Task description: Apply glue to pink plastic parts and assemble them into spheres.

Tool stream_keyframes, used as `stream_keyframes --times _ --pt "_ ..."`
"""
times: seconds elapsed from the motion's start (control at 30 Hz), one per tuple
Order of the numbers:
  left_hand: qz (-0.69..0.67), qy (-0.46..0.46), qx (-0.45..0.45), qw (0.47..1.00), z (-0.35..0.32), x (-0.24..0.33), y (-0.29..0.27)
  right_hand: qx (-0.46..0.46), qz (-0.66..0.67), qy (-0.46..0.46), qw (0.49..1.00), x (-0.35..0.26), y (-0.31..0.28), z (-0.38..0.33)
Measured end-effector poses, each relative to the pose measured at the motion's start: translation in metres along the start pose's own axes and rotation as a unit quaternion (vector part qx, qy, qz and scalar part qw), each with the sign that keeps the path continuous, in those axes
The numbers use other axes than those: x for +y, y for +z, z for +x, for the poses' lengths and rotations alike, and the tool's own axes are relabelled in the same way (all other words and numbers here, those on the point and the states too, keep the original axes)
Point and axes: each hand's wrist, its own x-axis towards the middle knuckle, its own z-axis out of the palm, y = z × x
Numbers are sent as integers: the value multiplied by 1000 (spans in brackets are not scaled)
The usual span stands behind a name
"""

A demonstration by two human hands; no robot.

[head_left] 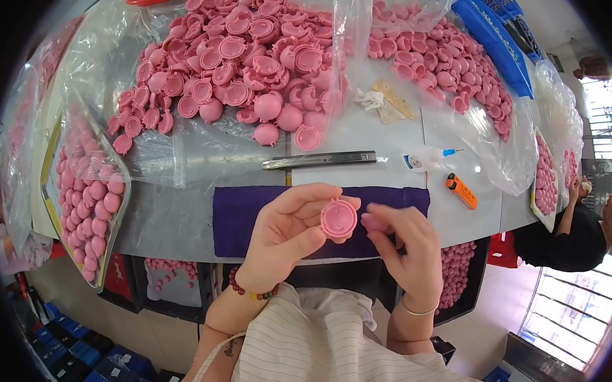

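Note:
My left hand [290, 226] pinches a round pink plastic shell [338, 219] by its edges, its hollow, ringed side turned up. Just to its right, my right hand [411, 244] holds a small pink plastic piece [373, 222] between thumb and fingers; the fingers cover most of it. A small gap separates the two pieces. Both hands are over a dark purple cloth [235, 221] spread along the table's near edge. Beyond them lies a large heap of similar pink shells [231, 47], and a second heap of smaller pink cups [444, 62] sits at the far right.
A cutter knife [318, 160], a small glue bottle [421, 161] with a blue needle tip and an orange lighter [462, 191] lie past the cloth. Pink domes fill a tray [51, 181] at left. Blue crates [497, 39] stand at far right. Another person [561, 238] sits at right.

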Motion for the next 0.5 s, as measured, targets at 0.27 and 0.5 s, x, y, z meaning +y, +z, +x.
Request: stream_keyframes --times 0.27,0.5 --pt "47 25 1 999 -1 0 0 17 -92 -32 995 4 -3 0" --pt "136 -6 -12 991 0 -1 7 103 72 -79 989 2 0 -1"
